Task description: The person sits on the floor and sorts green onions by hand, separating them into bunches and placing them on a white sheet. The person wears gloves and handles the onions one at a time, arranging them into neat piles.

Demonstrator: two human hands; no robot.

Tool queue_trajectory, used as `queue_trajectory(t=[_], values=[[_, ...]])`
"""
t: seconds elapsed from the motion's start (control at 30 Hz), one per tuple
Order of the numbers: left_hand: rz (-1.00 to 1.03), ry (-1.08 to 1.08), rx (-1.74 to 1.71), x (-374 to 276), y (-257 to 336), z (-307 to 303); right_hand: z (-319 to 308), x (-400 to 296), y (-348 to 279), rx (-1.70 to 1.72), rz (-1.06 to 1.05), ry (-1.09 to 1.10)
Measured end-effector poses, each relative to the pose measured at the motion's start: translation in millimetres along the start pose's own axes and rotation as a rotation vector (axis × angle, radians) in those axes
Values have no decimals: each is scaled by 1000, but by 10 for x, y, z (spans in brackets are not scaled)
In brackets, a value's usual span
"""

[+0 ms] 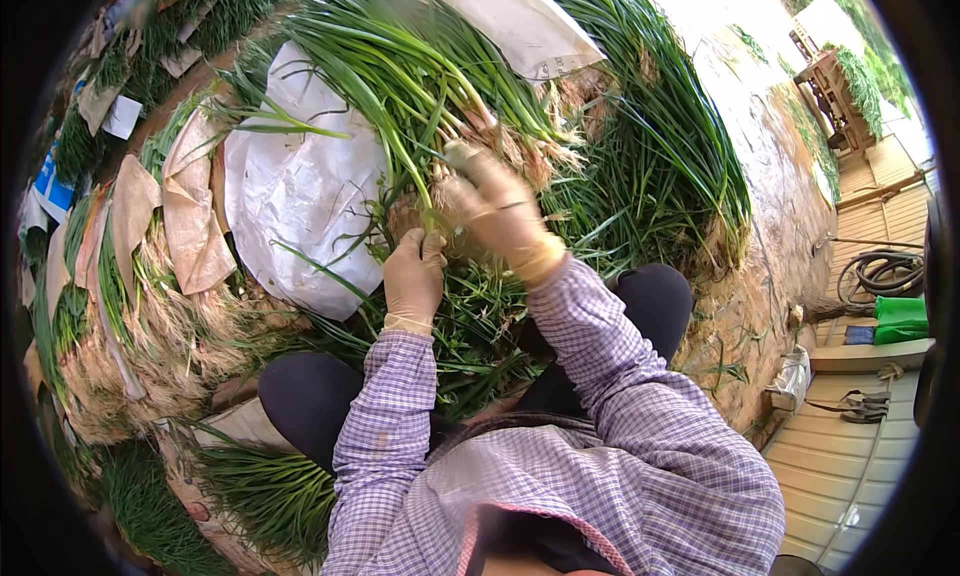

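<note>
Both of my hands wear thin pale gloves. My left hand (pixel 414 279) pinches the lower end of a green onion stalk (pixel 405 163) between thumb and fingers. Just to the right and above, my right hand (pixel 499 201) is blurred, its fingers at the pale root ends of the stalks; whether it grips any cannot be told. Beyond my hands lies a loose pile of green onions (pixel 480 114) with roots towards me. A white plastic sheet (pixel 307 193) lies left of the pile, and another white sack (pixel 510 20) covers part of it. Trimmed leaves (pixel 487 328) lie between my knees.
Bundles of green onions wrapped in tan cloth (pixel 191 201) stand at the left. A larger heap of green onions (pixel 675 140) lies at the right. Near the right wall are a coiled hose (pixel 885 272), a green bag (pixel 900 321) and a white bag (pixel 791 379).
</note>
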State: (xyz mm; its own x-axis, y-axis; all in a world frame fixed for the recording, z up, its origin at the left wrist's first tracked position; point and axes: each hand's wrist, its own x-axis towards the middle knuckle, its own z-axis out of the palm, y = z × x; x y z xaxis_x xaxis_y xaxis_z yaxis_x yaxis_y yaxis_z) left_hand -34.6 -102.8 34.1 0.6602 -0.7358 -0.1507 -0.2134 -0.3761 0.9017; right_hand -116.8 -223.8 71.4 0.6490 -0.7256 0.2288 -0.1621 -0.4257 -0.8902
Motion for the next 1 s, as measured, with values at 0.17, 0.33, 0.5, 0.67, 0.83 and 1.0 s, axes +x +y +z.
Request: queue_trajectory(t=[0.17,0.33,0.5,0.67,0.83,1.0], values=[[60,7,92,43,28,-221,56,-180,361,-109,-84,-309],[-154,-38,-717,133,31,-462,-395,146,235,-307,18,-236],[-286,-301,-993,93,143,-328,-77,714,474,-706,307,-80],[-175,-5,-789,91,123,-501,59,43,48,-329,-161,-109],[-184,52,-569,154,-84,-266,62,-231,-104,-455,-278,-462],[-176,12,-592,10,-132,-249,319,238,23,75,472,-429]])
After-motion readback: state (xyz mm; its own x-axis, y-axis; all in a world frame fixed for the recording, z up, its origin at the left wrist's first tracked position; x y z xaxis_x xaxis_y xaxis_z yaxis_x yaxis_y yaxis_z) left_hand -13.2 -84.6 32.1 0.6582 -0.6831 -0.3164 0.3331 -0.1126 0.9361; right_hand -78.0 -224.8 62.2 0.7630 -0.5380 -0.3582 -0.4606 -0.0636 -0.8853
